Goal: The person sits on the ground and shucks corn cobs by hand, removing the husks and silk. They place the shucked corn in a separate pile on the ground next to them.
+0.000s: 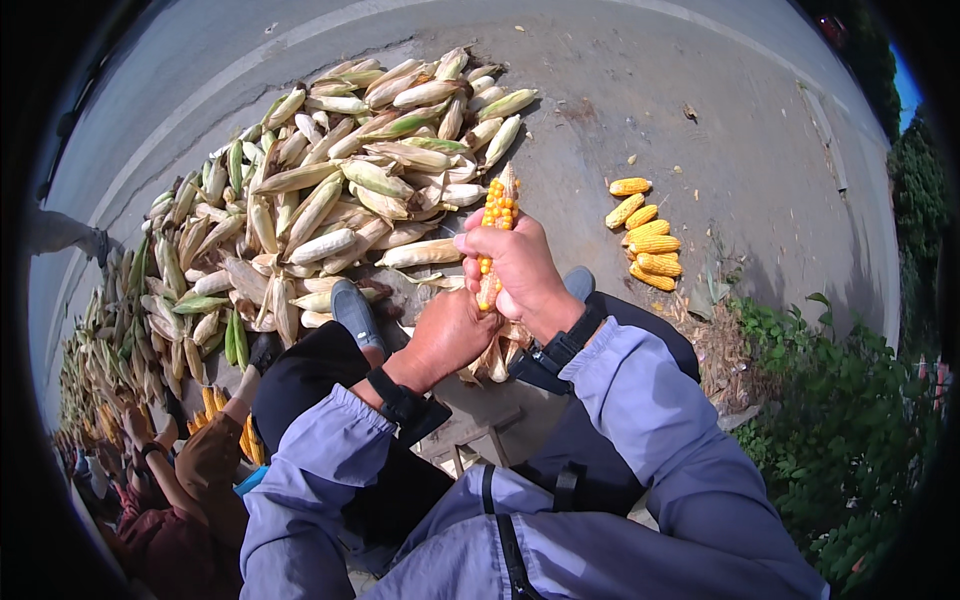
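Between my two hands a corn cob (499, 202) stands nearly upright, its yellow kernels sparse with bare patches between them. My right hand (512, 259) is closed around its middle. Just below, my left hand (452, 326) grips the lower end, where peeled dry husk (495, 358) hangs down. Beyond my hands and to the left lies a long heap of unhusked corn ears (375, 180) in pale and green husks. On the ground to the right lie several husked yellow cobs (654, 244) in a loose row.
At the left sit other people, a brown sleeve (206, 457) and bare forearms in view, near more husked cobs (213, 401). My shoe (355, 313) touches the heap's edge. Leafy green plants (832, 405) grow at the right, beside husk litter (724, 360). A grey-sleeved arm (64, 231) reaches in at the far left.
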Available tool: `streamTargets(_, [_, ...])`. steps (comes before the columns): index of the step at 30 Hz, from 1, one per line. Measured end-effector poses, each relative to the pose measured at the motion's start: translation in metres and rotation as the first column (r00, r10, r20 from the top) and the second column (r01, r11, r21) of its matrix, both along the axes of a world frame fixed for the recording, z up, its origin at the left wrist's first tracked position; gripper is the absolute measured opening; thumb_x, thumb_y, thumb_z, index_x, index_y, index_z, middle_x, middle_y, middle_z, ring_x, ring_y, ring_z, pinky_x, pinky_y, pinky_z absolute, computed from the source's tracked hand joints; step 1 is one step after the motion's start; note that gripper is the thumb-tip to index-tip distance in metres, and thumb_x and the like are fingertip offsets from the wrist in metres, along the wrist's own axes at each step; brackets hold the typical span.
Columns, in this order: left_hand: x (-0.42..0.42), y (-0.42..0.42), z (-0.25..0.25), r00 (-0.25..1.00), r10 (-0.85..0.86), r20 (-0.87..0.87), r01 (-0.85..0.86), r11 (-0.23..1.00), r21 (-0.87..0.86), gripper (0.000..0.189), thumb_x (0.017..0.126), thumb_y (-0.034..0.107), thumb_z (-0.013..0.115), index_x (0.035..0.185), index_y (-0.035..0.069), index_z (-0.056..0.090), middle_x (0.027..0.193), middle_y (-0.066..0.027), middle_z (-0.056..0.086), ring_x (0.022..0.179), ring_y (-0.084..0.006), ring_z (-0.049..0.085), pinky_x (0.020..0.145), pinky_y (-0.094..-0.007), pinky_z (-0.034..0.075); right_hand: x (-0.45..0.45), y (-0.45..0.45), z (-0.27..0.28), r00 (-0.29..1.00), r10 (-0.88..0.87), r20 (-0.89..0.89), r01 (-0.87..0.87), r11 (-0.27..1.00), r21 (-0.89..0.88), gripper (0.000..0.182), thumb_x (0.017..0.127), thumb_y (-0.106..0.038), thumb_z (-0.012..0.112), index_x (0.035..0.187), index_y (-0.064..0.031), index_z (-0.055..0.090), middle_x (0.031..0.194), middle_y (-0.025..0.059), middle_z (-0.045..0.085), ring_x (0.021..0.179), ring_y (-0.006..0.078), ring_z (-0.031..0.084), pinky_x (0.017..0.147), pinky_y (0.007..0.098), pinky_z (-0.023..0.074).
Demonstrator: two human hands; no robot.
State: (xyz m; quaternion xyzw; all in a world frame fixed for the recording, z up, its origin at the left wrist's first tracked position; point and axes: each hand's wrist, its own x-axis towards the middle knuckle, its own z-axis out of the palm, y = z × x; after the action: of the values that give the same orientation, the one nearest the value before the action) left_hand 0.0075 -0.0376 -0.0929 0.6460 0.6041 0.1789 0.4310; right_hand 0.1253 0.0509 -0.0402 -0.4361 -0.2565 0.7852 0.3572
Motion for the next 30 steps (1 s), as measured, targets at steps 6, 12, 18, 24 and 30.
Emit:
streamTargets(6, [0.002,0.001,0.002,0.998,-0.029,-0.059,0.031,0.999,0.030,0.018,0.095,0.029,0.069,0.097,0.011,0.069,0.084,-0.0197,0.072,0.081,-0.0433,0.070,0.070,-0.0503,0.056,0.004,0.000,-0.004,1.000,0.008,0.017,-0.008,1.000,0.011,0.018,0.085,-0.001,0.071,0.098,-0.0030,0.059,0.073,0.0067,0.060,0.054,0.0158,0.059,0.045,0.0333,0.0489])
streamTargets(12, [0.003,0.000,-0.001,0.994,-0.043,-0.099,0.053,0.994,0.096,0.027,0.094,0.031,0.065,0.088,0.005,0.068,0.077,-0.0224,0.070,0.074,-0.0449,0.070,0.067,-0.0537,0.056,0.005,-0.003,-0.006,0.999,0.002,0.035,-0.002,1.000,-0.009,0.016,0.085,-0.001,0.070,0.096,-0.0034,0.059,0.071,0.0064,0.060,0.052,0.0157,0.059,0.045,0.0330,0.0488])
streamTargets(18, [0.004,0.002,0.003,0.994,-0.064,-0.094,0.072,0.994,0.083,0.034,0.094,0.035,0.062,0.083,0.003,0.067,0.076,-0.0235,0.070,0.072,-0.0449,0.070,0.066,-0.0544,0.057,0.010,-0.002,-0.013,1.000,0.004,0.021,-0.003,0.999,-0.033,0.018,0.085,-0.001,0.071,0.097,-0.0040,0.058,0.073,0.0068,0.060,0.054,0.0162,0.059,0.045,0.0338,0.0485])
streamTargets(24, [0.005,0.010,-0.006,0.966,0.108,0.237,-0.081,0.990,-0.118,0.033,0.089,0.033,0.074,0.096,0.000,0.072,0.081,-0.0196,0.074,0.079,-0.0347,0.074,0.073,-0.0451,0.058,0.007,0.004,-0.005,0.996,-0.066,-0.052,0.066,0.998,-0.003,0.023,0.086,-0.001,0.072,0.103,-0.0040,0.058,0.075,0.0070,0.059,0.056,0.0166,0.060,0.046,0.0350,0.0486])
streamTargets(30, [0.004,0.018,0.019,0.422,0.527,0.738,-0.043,0.825,-0.564,0.026,0.090,0.011,0.083,0.112,0.004,0.071,0.099,-0.0016,0.072,0.096,-0.0132,0.068,0.089,-0.0310,0.055,0.006,0.008,0.002,0.991,-0.041,-0.127,0.051,0.996,0.079,0.025,0.085,0.000,0.072,0.107,-0.0016,0.060,0.081,0.0079,0.063,0.063,0.0189,0.065,0.059,0.0341,0.0557])
